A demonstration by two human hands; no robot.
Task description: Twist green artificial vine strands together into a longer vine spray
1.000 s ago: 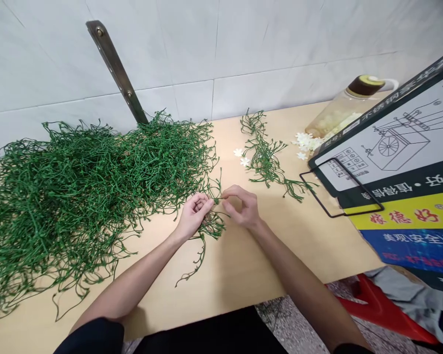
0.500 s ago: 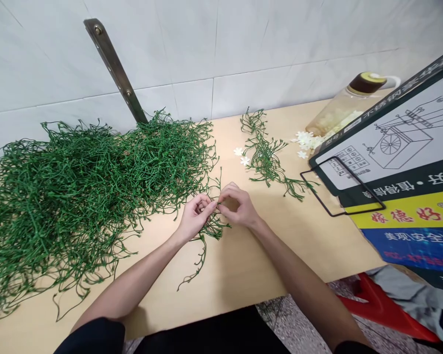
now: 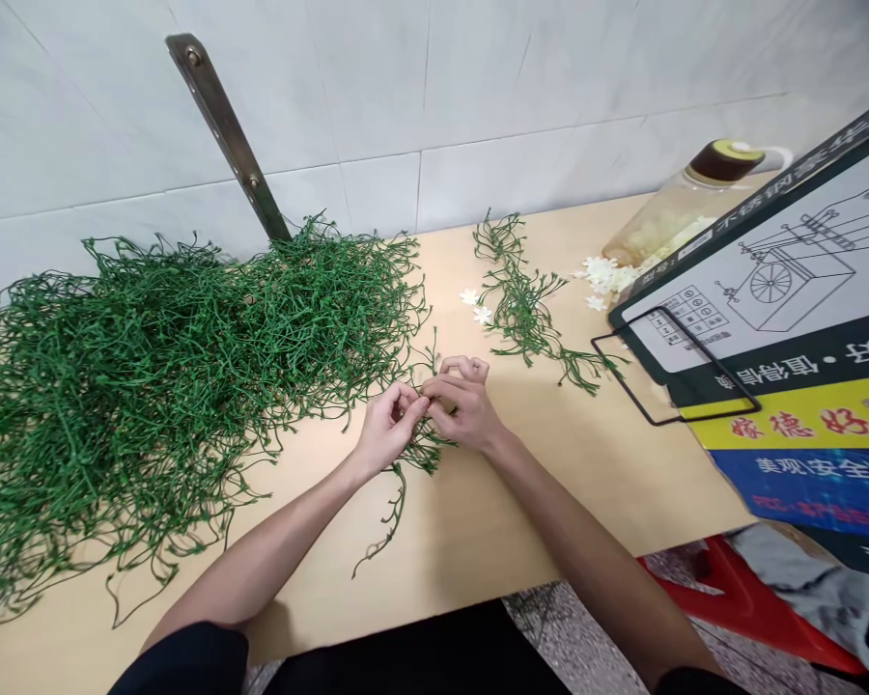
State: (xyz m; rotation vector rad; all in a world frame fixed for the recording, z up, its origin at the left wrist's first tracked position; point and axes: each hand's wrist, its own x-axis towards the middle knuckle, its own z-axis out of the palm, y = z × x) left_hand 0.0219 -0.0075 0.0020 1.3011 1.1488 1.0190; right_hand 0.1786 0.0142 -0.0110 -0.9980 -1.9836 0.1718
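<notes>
My left hand [image 3: 391,425] is closed, with thumb and forefinger pinched on a thin green artificial stem [image 3: 424,452]. Right against those fingertips, my right hand [image 3: 464,407] pinches the same piece, thumb and forefinger together and the other fingers curled. The exact spot between the fingertips is mostly hidden. Branching green sprigs hang below both hands, and one long curved strand [image 3: 391,521] trails onto the table toward me. A large tangled heap of green artificial stems [image 3: 188,357] lies just left of my left hand. Beyond my right hand rests a separate green sprig [image 3: 525,309].
Two small white flowers [image 3: 476,305] lie beside the separate sprig, with more white flowers [image 3: 604,275] near a clear bottle [image 3: 658,217] with a brown lid. A printed carton [image 3: 782,319] with a black wire handle [image 3: 685,367] leans at right. A metal bracket [image 3: 228,135] stands against the tiled wall.
My right hand has turned slightly, its outer fingers lifting and its forefinger flattening over the pinch. My left hand stays almost in place on the stem.
</notes>
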